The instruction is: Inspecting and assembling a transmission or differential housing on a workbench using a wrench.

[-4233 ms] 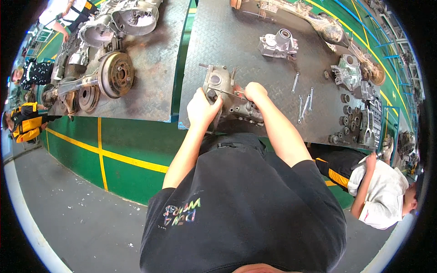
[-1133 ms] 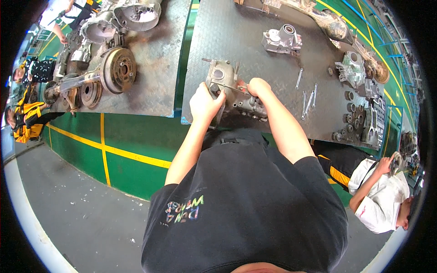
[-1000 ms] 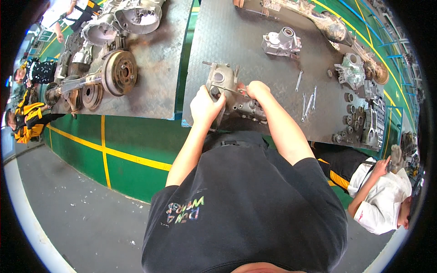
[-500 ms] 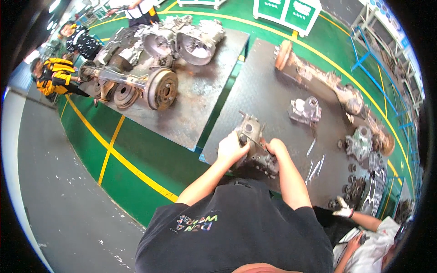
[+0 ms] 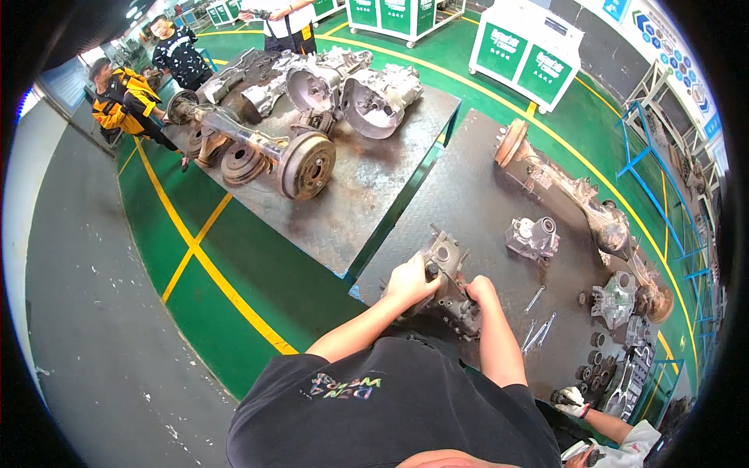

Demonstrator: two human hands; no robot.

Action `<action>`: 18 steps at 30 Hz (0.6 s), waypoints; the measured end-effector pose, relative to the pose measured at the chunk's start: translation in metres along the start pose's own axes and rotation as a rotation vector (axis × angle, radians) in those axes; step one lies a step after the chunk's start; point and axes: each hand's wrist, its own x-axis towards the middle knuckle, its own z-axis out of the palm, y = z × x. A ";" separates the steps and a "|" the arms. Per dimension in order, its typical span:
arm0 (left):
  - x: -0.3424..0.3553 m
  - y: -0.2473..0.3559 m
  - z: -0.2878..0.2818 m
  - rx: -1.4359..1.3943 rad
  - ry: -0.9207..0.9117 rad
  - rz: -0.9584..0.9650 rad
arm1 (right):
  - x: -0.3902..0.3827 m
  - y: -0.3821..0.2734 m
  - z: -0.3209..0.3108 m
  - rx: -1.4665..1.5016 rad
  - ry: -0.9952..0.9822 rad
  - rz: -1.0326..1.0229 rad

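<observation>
A grey metal gearbox housing point(image 5: 447, 257), with studs along its edges and a round bore on top, sits at the near edge of the steel table in front of me. My left hand point(image 5: 412, 281) is closed on its left side, thumb toward the middle. On the other side, my right hand point(image 5: 482, 289) grips the right edge with bent fingers. Part of the casing is hidden under my hands and against my dark shirt. Right of the housing lie several wrenches point(image 5: 538, 331), and a smaller metal casing point(image 5: 534, 238) stands beyond them.
A long rusty axle point(image 5: 573, 191) lies along the table's far right. Round dark rings point(image 5: 595, 357) and a greenish housing point(image 5: 615, 300) are nearby. At lower right is a co-worker's gloved hand point(image 5: 574, 403). Another table point(image 5: 367, 183) holds bell housings and a brake drum point(image 5: 308, 165).
My view has shifted, so the scene sits lower and further right. Both hands keep their hold on the housing, which looks slightly turned. The co-worker's gloved hand now has a dark part.
</observation>
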 end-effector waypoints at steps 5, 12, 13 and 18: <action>-0.002 -0.002 0.000 -0.004 0.001 -0.007 | -0.012 -0.015 -0.009 -0.042 -0.058 0.116; 0.003 -0.005 0.002 0.000 0.029 0.004 | 0.002 -0.008 -0.007 0.064 -0.092 0.044; 0.004 -0.005 0.001 -0.008 0.023 0.001 | 0.003 -0.007 -0.007 0.060 -0.091 0.038; 0.004 0.000 -0.008 -0.032 -0.035 -0.040 | 0.011 0.007 0.011 0.060 0.056 0.012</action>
